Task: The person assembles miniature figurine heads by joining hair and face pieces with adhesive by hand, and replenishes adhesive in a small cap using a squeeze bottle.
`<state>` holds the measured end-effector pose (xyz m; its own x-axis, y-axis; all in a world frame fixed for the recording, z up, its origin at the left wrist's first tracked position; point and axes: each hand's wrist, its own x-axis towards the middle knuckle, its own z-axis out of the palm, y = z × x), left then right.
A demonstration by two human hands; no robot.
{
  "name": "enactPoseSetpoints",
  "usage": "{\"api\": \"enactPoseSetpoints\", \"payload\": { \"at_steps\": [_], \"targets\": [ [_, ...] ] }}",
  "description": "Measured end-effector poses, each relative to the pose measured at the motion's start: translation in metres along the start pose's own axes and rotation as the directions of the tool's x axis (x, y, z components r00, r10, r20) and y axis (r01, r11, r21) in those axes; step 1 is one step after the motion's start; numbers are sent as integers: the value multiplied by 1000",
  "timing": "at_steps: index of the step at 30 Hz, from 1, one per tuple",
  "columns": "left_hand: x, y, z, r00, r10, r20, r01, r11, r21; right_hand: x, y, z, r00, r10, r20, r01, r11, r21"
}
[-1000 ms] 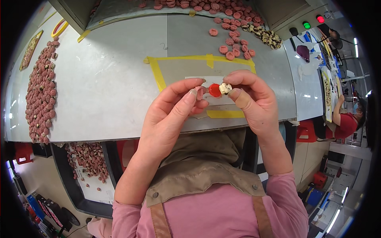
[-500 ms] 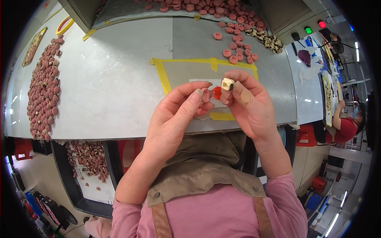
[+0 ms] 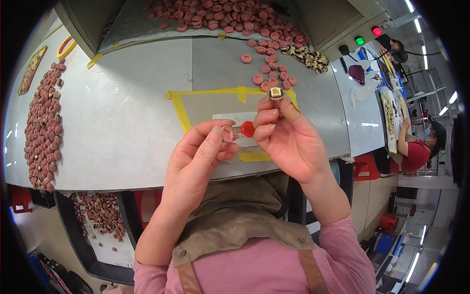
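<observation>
Pink ribbed disc (image 3: 227, 133) pinched between thumb and forefinger of left hand (image 3: 196, 159), held in the air above the near edge of the grey table (image 3: 127, 117), over the area framed by yellow tape (image 3: 183, 110). Small cream square piece (image 3: 276, 93) gripped at the fingertips of right hand (image 3: 289, 139), lifted toward the far side of the taped frame. Red round cap (image 3: 247, 129) just between both hands, seemingly touching the right middle fingers; cannot tell which fingers really hold it. Both hands narrow, closed on their small parts.

Probably an assembly step, joining small pieces together. To do well: keep the disc steady and turned with its open face toward the other hand, bring the cream piece down straight, not tilted, and press gently only when centred. Better to work low over the table, so a dropped part stays inside the taped frame.

Loose pink discs (image 3: 274, 78) near the far edge, a long heap of pink discs (image 3: 41, 132) by the left edge. Another person in red (image 3: 416, 154) at the right, well apart.
</observation>
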<state>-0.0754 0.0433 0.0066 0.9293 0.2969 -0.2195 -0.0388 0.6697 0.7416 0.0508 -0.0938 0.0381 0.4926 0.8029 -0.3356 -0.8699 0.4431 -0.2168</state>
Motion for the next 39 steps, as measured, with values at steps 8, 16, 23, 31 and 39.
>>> {"api": "enactPoseSetpoints", "payload": {
  "at_steps": [8,16,23,31,39],
  "targets": [
    [1,1,-3,1000,-14,-10,14,1000,4,1,10,-5,940,-285,187,340,764,-549],
    [0,-2,-8,999,7,34,-7,1000,-2,3,21,-6,851,-238,468,503,113,-857],
    [2,-2,-7,998,9,62,-8,1000,-11,4,13,-3,794,-74,603,562,-288,-775],
    [3,-8,-13,995,66,77,-65,998,-22,4,23,-3,736,-148,660,558,-419,-716],
    [1,-14,-3,975,222,-4,-222,974,55,4,21,0,684,-110,721,566,-544,-620]
  ]
}}
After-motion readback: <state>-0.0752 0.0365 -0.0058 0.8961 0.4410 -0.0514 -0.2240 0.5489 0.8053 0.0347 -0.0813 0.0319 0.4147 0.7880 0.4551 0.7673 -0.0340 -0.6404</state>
